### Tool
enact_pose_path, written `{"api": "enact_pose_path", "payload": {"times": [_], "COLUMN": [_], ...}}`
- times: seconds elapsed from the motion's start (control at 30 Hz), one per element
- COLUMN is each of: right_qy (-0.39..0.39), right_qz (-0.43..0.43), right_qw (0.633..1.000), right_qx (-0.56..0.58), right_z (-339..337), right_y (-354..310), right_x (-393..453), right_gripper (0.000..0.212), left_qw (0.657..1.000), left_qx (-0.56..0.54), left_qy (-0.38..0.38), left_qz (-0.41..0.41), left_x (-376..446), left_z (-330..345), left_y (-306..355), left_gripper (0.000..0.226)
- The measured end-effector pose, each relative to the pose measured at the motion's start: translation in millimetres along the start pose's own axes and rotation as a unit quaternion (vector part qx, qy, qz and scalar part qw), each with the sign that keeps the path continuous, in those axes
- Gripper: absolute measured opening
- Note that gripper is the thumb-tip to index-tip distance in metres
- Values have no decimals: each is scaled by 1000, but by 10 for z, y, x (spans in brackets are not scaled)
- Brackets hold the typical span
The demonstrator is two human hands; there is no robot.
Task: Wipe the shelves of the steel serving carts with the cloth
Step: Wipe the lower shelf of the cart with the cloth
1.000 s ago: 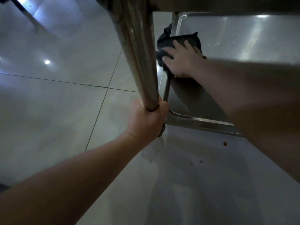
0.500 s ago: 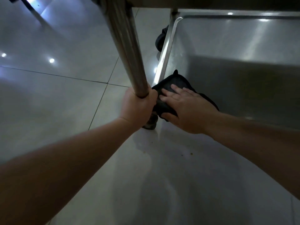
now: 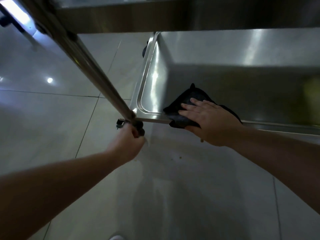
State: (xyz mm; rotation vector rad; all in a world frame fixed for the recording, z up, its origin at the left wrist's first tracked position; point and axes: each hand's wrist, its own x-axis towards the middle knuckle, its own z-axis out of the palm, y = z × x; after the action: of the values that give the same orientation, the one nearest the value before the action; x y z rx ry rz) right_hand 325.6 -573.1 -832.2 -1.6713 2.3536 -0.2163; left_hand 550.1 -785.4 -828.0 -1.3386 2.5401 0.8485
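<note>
While low beside the steel cart, seen from above: pale tiled floor (image 3: 52, 122) at left; slanting steel cart post (image 3: 97, 78) running down to the near left corner; left hand (image 3: 129, 142) just below that corner by the caster (image 3: 140, 129), fingers curled, blurred, cannot tell whether gripping anything; bottom shelf (image 3: 225, 54) right of the post; dark cloth (image 3: 188, 104) draped over its near rim; right hand (image 3: 209, 122) pressed flat on the cloth, fingers straight and together.
</note>
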Motion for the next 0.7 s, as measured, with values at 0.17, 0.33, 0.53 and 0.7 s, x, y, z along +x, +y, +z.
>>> {"api": "enact_pose_path", "payload": {"times": [0.17,0.33,0.53,0.7], "right_qy": [5,10,22,14], "right_qz": [10,17,38,44], "right_qw": [1000,1000,999,999], "right_qx": [14,7,6,0], "right_z": [-35,-104,-149,-203], "right_y": [322,672,1054,1459], "right_x": [-316,-704,-1157,-1555], "right_gripper": [59,57,56,58], "left_qw": [952,893,880,875], "left_qx": [129,190,214,232], "left_qy": [-17,28,13,-7], "left_qz": [276,407,424,425], "left_x": [-230,-231,-247,-289], "left_z": [204,368,616,865], "left_y": [577,1153,1610,1827], "left_gripper": [16,47,72,88]}}
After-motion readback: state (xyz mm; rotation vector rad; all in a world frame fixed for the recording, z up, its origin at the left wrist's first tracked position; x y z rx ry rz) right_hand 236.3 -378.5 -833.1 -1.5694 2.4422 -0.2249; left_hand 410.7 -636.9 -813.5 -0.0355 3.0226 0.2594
